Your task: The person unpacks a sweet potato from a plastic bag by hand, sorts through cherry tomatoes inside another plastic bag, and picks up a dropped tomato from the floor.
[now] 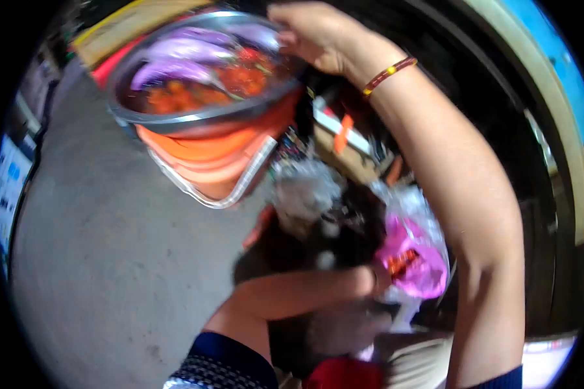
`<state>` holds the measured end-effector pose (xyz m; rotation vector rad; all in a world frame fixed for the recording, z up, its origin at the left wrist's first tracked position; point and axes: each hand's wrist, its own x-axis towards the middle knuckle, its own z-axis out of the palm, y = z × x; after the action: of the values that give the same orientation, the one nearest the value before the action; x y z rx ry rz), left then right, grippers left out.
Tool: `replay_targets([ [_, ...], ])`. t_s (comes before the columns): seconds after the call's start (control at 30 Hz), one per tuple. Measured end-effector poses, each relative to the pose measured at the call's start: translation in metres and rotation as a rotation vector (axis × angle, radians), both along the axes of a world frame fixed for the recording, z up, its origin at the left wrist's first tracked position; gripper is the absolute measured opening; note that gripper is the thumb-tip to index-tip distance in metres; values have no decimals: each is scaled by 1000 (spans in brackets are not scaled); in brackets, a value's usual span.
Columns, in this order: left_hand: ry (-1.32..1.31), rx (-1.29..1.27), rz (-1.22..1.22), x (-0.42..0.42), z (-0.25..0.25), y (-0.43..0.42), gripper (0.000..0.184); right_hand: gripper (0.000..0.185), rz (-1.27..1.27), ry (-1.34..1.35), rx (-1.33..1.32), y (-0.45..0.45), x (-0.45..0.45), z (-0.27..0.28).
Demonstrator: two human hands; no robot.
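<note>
My right hand (315,35), with a beaded band on its wrist, is over the right rim of a metal bowl (207,117). Its fingers look loosely apart, with nothing visible between them. Purple eggplants (188,52) and small orange-red peppers (182,97) are in the bowl, which rests on an orange bucket (207,155). Lower down, my left hand (373,279) is closed at the edge of a pink plastic bag (428,266); its fingers are mostly hidden and blurred. A few red-orange peppers (402,262) show inside the bag.
Clear plastic bags (305,188) lie between the bucket and the pink bag. A cardboard box (344,155) with an orange item stands behind them. Grey floor (123,259) extends on the left. Something red (347,374) is at the bottom edge.
</note>
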<state>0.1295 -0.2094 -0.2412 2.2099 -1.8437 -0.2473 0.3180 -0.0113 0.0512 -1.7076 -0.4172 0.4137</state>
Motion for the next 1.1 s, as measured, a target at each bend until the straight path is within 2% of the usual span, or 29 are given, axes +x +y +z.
replay_targets([
  [0.07, 0, 134, -22, 4, 2, 16, 27, 28, 122, -292, -119, -53, 1, -5],
  [0.1, 188, 300, 134, 6, 53, 36, 29, 26, 210, -238, -29, -90, -28, -7],
  [0.13, 85, -8, 122, 9, 36, 36, 32, 28, 296, -121, -55, -129, -48, -8],
  [0.2, -18, -247, 165, 13, 19, 24, 33, 22, 279, -207, -149, -205, -91, -39],
  [0.27, -111, -498, 182, 24, 20, 20, 29, 20, 350, 108, -331, -282, -120, -71],
  [0.3, 126, -595, 191, 28, 4, 4, 26, 18, 338, 200, -392, -318, -142, -91],
  [0.33, -35, -650, 229, 32, 3, -2, 25, 13, 278, 392, -516, -341, -156, -114],
  [0.37, -197, -703, 281, 36, 1, -9, 26, 13, 278, 363, -667, -355, -167, -139],
  [0.4, -205, -683, 312, 38, 15, -12, 30, 15, 279, 331, -818, -363, -178, -160],
  [0.47, -562, -323, 466, 56, 15, -35, 32, 22, 272, 51, -1328, -355, -197, -192],
  [0.5, -319, -534, 589, 66, 15, -43, 27, 24, 183, 37, -1359, -361, -196, -210],
  [0.53, -63, -738, 708, 78, 18, -48, 23, 23, 160, -290, -1476, -375, -194, -238],
  [0.57, -555, -638, 651, 94, 3, -49, 21, 24, 171, -328, -1604, -390, -187, -259],
  [0.6, -554, -628, 643, 98, 0, -48, 21, 26, 181, -366, -1729, -398, -181, -272],
  [0.7, -485, -280, 678, 101, 10, -39, 14, 42, -153, -705, -1622, -429, -183, -259],
  [0.73, -475, -272, 679, 99, 10, -36, 14, 45, -218, -527, -1393, -433, -180, -246],
  [0.8, -459, -242, 599, 96, 11, -28, 25, 40, -255, -456, -1390, -448, -181, -235],
  [0.83, -411, 54, 615, 85, 38, -22, 26, 36, -270, -654, -1405, -462, -183, -245],
  [0.87, -399, 58, 617, 76, 44, -11, 26, 36, -259, -646, -1405, -461, -189, -235],
  [0.93, -364, -176, 428, 66, 45, 8, 25, 34, -247, -700, -1163, -450, -208, -203],
  [0.97, -360, -173, 421, 71, 38, 3, 25, 35, -239, -766, -1187, -451, -210, -211],
  [1.0, -399, -279, 451, 80, 28, -4, 24, 37, -232, -832, -1211, -453, -212, -219],
  [1.03, -442, -387, 483, 88, 23, -9, 23, 37, -183, -817, -1468, -450, -206, -231],
  [1.07, -443, -387, 483, 89, 33, -13, 23, 37, -126, -788, -1727, -428, -199, -225],
  [1.1, -355, -265, 509, 88, 41, -21, 21, 45, -107, -244, -1530, -411, -193, -212],
])
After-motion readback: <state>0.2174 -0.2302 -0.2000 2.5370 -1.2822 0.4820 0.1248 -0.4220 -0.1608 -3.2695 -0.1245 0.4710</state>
